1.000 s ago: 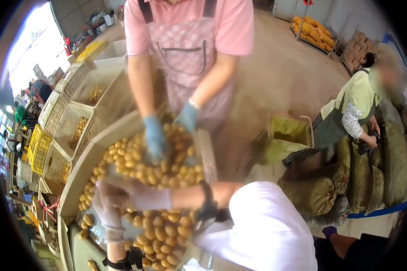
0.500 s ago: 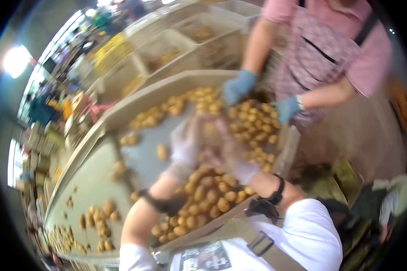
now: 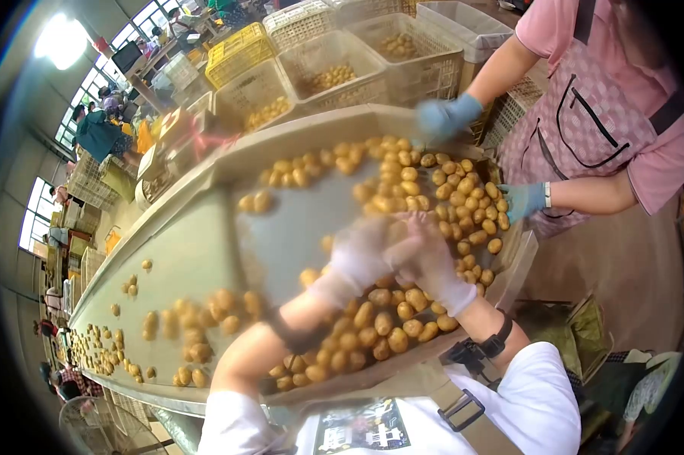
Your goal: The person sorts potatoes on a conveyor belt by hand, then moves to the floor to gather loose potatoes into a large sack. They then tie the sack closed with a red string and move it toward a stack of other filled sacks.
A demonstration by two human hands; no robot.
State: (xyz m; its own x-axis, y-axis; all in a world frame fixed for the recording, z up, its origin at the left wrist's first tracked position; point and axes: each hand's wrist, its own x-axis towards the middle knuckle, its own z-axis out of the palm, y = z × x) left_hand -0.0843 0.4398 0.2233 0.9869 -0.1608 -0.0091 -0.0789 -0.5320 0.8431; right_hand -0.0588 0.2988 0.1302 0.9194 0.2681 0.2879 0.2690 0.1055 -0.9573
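My left hand (image 3: 363, 252), in a whitish glove and blurred by motion, is over the potatoes (image 3: 382, 324) on the sorting table (image 3: 277, 239). Close beside it, my right hand (image 3: 431, 258) wears a similar pale glove. Its fingers are bent and drawn together toward the left hand. A yellowish patch shows between the two hands, but I cannot make out whether it is a held potato or one lying behind. Potatoes lie heaped under my wrists and to the right of my right hand.
Across the table, a co-worker's blue-gloved hands (image 3: 449, 117) are at the potatoes' far edge. Plastic crates (image 3: 334, 80) with potatoes stand behind the raised table rim (image 3: 311, 127). Loose potatoes (image 3: 198, 315) lie on the greenish left section. A sack (image 3: 584, 337) is on the right.
The view has shifted, and both my hands appear farther right and closer together. The co-worker's hand on the left has lifted off the potatoes. Potatoes on the left section have shifted position.
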